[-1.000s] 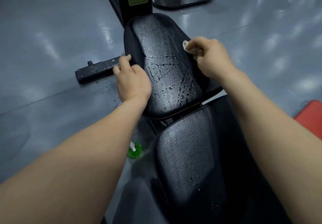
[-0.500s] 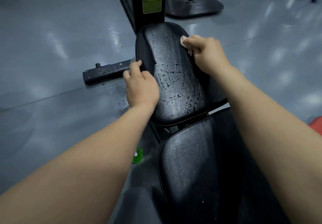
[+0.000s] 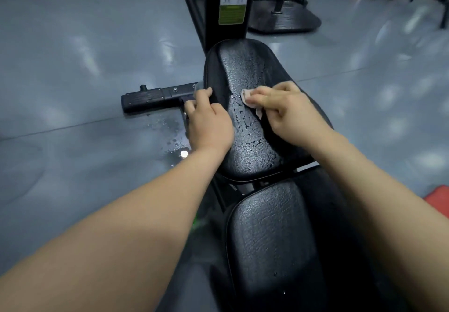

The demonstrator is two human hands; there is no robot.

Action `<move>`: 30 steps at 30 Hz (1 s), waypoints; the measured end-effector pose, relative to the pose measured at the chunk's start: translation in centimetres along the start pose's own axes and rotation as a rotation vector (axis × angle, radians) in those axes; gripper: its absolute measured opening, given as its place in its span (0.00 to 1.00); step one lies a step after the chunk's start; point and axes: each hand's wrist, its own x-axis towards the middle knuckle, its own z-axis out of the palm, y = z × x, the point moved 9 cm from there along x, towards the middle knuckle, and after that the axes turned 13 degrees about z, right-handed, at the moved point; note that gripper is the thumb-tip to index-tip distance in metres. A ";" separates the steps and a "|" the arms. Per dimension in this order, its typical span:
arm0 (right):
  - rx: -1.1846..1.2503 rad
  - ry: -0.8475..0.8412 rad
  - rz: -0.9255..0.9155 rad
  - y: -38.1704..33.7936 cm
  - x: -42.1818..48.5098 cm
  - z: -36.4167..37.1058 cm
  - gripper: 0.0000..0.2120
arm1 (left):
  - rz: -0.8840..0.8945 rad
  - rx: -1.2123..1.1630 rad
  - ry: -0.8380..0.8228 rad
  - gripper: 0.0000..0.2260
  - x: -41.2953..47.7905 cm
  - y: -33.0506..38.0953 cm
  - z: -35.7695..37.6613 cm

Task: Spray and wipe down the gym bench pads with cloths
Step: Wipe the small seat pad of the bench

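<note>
A black seat pad (image 3: 245, 68) with wet streaks lies ahead of me, and a second black pad (image 3: 269, 239) lies nearer, separated by a gap. My right hand (image 3: 289, 115) holds a small pale cloth (image 3: 247, 96) bunched under its fingers and presses it on the middle of the far pad. My left hand (image 3: 209, 122) grips the left edge of that pad, fingers curled over the rim. A trace of green from the spray bottle (image 3: 198, 224) shows below my left forearm, mostly hidden.
A black machine foot bar (image 3: 155, 96) lies on the grey floor left of the pad, with water drops (image 3: 175, 141) beside it. A black upright post (image 3: 223, 3) with a label stands behind the pad. Something red (image 3: 437, 195) is at the right edge.
My right hand has drawn the cloth from the pad's far right edge back toward me to the middle. The left hand keeps its grip on the left rim. The view has tilted up.
</note>
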 end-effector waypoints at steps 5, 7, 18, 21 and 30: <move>-0.040 0.029 0.185 0.9 10.6 0.7 0.22 | -0.054 -0.018 -0.137 0.18 0.2 0.4 0.1; -0.044 0.006 0.258 1.6 12.8 1.1 0.19 | -0.077 -0.040 -0.207 0.19 0.1 0.4 0.0; -0.015 0.022 0.025 -2.4 1.3 0.6 0.22 | -0.058 -0.202 -0.432 0.20 -3.3 -3.6 -3.6; -0.066 0.089 0.135 -0.8 7.5 0.6 0.22 | -0.013 -0.203 -0.457 0.21 -4.2 -3.7 -4.1; -0.097 0.080 0.100 -2.5 10.9 2.1 0.22 | 0.026 -0.268 -0.490 0.24 -4.7 -4.7 -3.9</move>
